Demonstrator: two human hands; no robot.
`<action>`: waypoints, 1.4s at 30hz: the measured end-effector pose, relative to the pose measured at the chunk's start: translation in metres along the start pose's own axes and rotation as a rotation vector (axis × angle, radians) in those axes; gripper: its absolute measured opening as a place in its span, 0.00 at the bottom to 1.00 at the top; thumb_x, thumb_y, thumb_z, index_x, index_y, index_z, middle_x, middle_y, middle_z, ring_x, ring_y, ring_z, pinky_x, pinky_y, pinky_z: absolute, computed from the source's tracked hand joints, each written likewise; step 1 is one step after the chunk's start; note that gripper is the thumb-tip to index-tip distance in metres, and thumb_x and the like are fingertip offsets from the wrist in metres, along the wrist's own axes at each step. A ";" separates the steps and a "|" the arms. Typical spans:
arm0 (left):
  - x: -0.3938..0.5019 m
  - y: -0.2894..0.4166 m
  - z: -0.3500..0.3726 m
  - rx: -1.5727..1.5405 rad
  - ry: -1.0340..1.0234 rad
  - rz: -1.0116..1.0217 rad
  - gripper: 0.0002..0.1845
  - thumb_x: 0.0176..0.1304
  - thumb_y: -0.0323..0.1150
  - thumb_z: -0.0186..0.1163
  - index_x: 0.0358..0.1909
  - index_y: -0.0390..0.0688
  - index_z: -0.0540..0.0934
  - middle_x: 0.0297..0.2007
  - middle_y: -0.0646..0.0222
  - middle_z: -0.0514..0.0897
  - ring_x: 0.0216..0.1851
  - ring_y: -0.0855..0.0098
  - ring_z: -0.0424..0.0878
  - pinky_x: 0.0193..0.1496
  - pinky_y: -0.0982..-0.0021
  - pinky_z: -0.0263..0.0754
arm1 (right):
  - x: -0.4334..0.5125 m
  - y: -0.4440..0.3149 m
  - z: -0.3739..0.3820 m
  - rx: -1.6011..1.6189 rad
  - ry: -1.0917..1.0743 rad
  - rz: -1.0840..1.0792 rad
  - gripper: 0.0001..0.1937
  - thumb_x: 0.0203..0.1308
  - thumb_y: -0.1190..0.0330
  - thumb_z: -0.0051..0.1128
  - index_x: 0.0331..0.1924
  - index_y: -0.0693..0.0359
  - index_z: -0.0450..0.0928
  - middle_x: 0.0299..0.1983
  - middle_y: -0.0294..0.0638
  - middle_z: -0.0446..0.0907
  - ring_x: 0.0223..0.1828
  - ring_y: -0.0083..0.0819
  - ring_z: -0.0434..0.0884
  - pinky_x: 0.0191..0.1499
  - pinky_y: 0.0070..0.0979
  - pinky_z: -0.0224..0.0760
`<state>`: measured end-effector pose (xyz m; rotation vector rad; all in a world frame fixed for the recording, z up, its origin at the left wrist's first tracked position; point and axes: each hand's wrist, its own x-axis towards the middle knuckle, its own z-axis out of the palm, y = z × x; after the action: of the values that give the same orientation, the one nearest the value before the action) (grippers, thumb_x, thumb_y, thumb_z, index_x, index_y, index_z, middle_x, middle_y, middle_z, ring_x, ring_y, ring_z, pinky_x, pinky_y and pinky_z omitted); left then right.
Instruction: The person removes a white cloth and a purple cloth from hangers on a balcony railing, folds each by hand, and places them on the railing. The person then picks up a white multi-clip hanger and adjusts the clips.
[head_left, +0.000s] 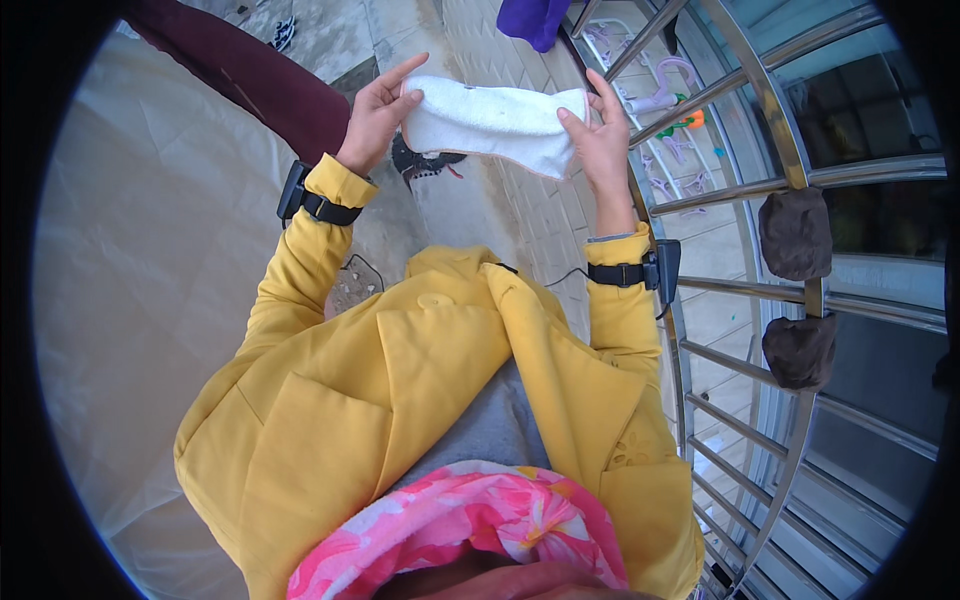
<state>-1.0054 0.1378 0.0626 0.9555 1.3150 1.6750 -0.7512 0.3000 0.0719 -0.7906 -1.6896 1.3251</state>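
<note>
A white towelling cloth (487, 120) with a pinkish edging is stretched out in the air in front of me. My left hand (380, 109) pinches its left end between thumb and fingers, index finger pointing away. At the right end, my right hand (604, 142) grips the cloth's corner with the thumb on top. The cloth sags a little and has a lengthwise fold. Behind its lower edge a dark shoe (420, 161) shows in part on the ground.
Metal railings (720, 202) run close along my right, with two dark brown wrapped lumps on a post. Pale hangers (675, 142) lie beyond the bars. A maroon cloth length (255, 82) and a large beige sheet (150, 262) are on the left. Purple fabric (531, 22) hangs ahead.
</note>
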 end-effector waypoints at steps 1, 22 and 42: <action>0.003 0.000 -0.005 0.068 -0.059 0.031 0.28 0.67 0.19 0.58 0.70 0.40 0.70 0.47 0.64 0.83 0.46 0.77 0.80 0.54 0.74 0.76 | -0.001 -0.001 0.001 -0.138 0.021 -0.128 0.34 0.54 0.81 0.65 0.68 0.58 0.69 0.52 0.49 0.80 0.56 0.36 0.79 0.57 0.29 0.74; 0.037 0.023 -0.048 0.143 -0.050 0.100 0.17 0.70 0.37 0.61 0.54 0.36 0.78 0.46 0.71 0.83 0.46 0.77 0.80 0.48 0.75 0.76 | 0.019 -0.008 0.002 0.164 0.086 -0.048 0.10 0.64 0.68 0.63 0.42 0.66 0.79 0.42 0.42 0.83 0.41 0.22 0.79 0.43 0.23 0.73; -0.017 0.026 0.132 0.154 -0.011 0.053 0.26 0.72 0.47 0.57 0.50 0.29 0.68 0.43 0.63 0.76 0.44 0.75 0.76 0.46 0.73 0.75 | -0.044 -0.057 0.043 -0.103 -0.019 -0.089 0.16 0.72 0.61 0.53 0.44 0.71 0.76 0.37 0.50 0.81 0.38 0.32 0.83 0.43 0.29 0.75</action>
<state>-0.8823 0.1693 0.1098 1.0962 1.4390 1.6237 -0.7682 0.2289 0.1130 -0.7545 -1.7990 1.1963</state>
